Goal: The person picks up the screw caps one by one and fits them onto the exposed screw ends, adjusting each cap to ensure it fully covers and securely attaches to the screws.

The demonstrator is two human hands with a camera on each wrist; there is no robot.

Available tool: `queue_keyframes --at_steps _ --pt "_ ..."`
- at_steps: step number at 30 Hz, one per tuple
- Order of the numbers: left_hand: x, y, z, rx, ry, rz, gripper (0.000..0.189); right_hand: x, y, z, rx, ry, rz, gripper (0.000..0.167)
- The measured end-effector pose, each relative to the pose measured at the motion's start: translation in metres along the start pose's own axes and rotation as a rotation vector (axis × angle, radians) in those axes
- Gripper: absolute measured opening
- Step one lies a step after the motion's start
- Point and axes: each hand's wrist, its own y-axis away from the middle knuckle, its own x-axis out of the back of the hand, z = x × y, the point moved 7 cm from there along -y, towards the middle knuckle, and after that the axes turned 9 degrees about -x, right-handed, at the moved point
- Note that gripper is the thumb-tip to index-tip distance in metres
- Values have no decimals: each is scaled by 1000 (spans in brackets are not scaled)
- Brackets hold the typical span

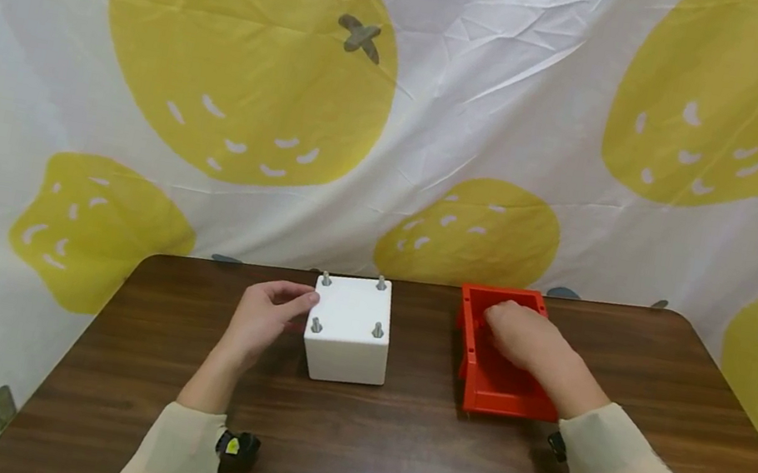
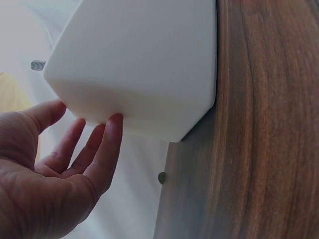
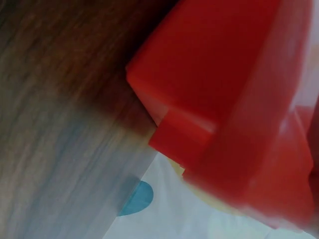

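A white block (image 1: pixel 353 308) stands on the table with threaded metal studs (image 1: pixel 378 329) rising from its top corners. My left hand (image 1: pixel 266 318) is at its left side. In the left wrist view the relaxed fingers (image 2: pixel 112 137) and thumb of this hand rest against one side of the white block (image 2: pixel 134 59), not wrapped round it. To the right, my right hand (image 1: pixel 528 343) reaches down into a red bin (image 1: pixel 501 404). Its fingertips are hidden there, so what they touch cannot be made out. In the right wrist view the red bin (image 3: pixel 214 74) fills much of the picture.
Both objects stand toward the back of a dark wood-grain table (image 1: pixel 384 466). Behind its far edge hangs a white cloth (image 1: pixel 462 107) printed with yellow fruit. A dark wrist device (image 1: pixel 238 448) sits at the left sleeve, and another (image 1: pixel 557 446) at the right.
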Motion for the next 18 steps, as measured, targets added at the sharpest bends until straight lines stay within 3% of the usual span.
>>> queue_keyframes --at_steps 11,18 --pt "-1 -1 -1 7 3 0 30 -4 0 -3 0 97 21 17" --pt "0 0 -1 11 11 11 29 -3 -1 -6 -9 92 -4 16"
